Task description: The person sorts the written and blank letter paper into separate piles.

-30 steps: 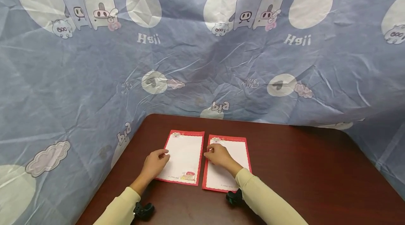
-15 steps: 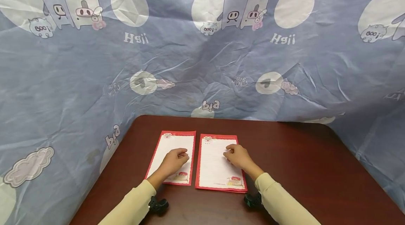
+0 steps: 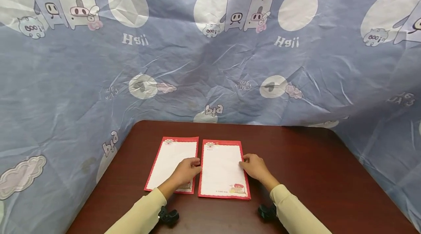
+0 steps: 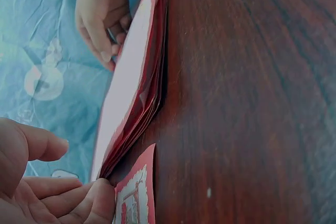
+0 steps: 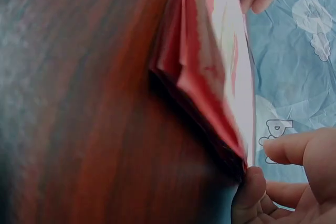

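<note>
A stack of red-bordered writing paper (image 3: 221, 170) lies on the table, its sheet edges slightly fanned in the left wrist view (image 4: 128, 77). To its left lies red-bordered paper (image 3: 174, 155) with the same print, partly covered by my left arm. My left hand (image 3: 186, 172) is over this paper's right side, fingertips right at the stack's left edge. At the opposite edge is my right hand (image 3: 257, 169). In the right wrist view, its fingertips (image 5: 251, 182) meet the stack's lower corner, with another finger held apart above the sheets. Both hands have gently bent fingers.
A dark reddish-brown table (image 3: 302, 175) extends to the right of the papers. Blue cloth (image 3: 210, 62) with cartoon prints hangs behind and on both sides. Black devices (image 3: 168, 216) sit under both wrists.
The right hand has moved off the stack's face to its right edge. The left hand has shifted right, from the left paper's edge to the gap beside the stack. The view has turned rightward.
</note>
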### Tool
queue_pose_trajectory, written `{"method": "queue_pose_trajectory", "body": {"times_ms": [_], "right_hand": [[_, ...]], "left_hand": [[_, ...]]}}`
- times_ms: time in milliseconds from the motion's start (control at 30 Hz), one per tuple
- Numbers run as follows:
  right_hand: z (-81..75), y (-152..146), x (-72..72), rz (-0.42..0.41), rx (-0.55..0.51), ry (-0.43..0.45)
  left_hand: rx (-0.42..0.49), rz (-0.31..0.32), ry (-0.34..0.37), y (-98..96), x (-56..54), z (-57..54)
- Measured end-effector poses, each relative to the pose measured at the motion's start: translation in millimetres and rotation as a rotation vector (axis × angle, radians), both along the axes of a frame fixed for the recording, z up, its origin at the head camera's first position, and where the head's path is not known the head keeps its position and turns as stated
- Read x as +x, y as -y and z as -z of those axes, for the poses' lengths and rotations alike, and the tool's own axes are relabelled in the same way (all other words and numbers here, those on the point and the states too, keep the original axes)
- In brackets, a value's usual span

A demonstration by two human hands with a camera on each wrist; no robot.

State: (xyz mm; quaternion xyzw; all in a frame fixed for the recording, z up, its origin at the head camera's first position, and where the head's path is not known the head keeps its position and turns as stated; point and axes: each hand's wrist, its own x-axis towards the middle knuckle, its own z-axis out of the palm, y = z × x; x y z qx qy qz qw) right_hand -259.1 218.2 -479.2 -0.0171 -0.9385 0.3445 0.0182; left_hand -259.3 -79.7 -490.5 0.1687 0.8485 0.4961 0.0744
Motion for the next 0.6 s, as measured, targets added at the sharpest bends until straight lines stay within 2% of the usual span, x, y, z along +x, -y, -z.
{"method": "queue_pose_trajectory", "body": {"times_ms": [267, 600], "right_hand": [[4.5, -2.0, -1.5, -0.002, -0.032, -0.033], [5.5, -0.3, -3.8, 0.042, -0.303, 0.028]], "left_hand": [[-0.021, -0.022, -0.035, -5.2, 2.5, -1.6], [0.16, -0.096, -0.006, -7.8, 3.9, 6.6]]}}
